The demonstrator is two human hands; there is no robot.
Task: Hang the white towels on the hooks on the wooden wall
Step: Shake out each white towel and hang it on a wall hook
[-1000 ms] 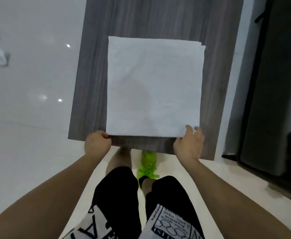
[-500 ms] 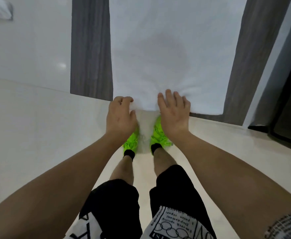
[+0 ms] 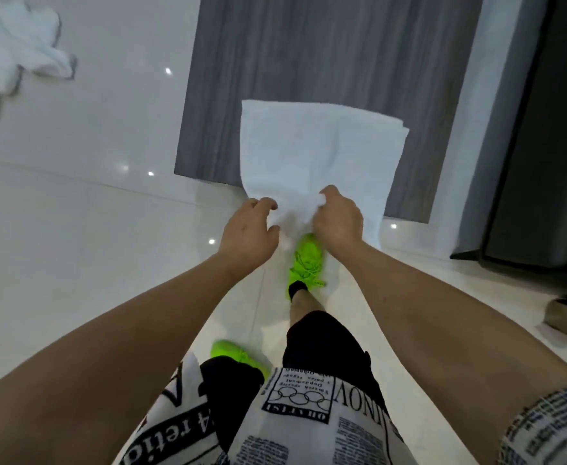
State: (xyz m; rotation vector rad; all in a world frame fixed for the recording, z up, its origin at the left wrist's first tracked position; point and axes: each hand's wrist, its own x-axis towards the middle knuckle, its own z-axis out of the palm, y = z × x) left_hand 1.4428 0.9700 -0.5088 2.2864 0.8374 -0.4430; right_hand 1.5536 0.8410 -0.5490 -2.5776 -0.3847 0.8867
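Nearest the camera: a newsprint-patterned shirt hem [image 3: 309, 427] and black shorts [image 3: 322, 344], with two bare forearms reaching forward. Below the hands, bright green laced shoes [image 3: 305, 260] stand on a glossy pale tiled floor [image 3: 74, 263] that shows small light reflections.

Left hand [image 3: 248, 233]: fingers curled, tips at the near left edge of the white towel [image 3: 319, 156]; it appears to pinch the bunched cloth, though the contact is partly hidden. Right hand [image 3: 339, 219]: closed in a fist around the gathered near edge of the same towel, thumb on top. The two hands sit close together, the crumpled fabric between them.

The towel extends away from the hands as a folded, roughly rectangular sheet of soft, matte, slightly napped cloth. Its far corners are square, with layered edges visible at the far right corner. Beyond and behind it is the wooden wall [image 3: 325, 55], a grey panel with straight vertical grain. No hooks are visible in this view.

Far to the left of the hands, further white towels [image 3: 13, 52] show crumpled against the glossy white surface. To the right, a dark framed panel [image 3: 537, 146].

Assessment: the step in hand is gathering the towel's edge for hanging. The next move likely calls for raising the bunched portion to a hook higher up the panel, keeping a firm grip so the limp cloth does not slip.
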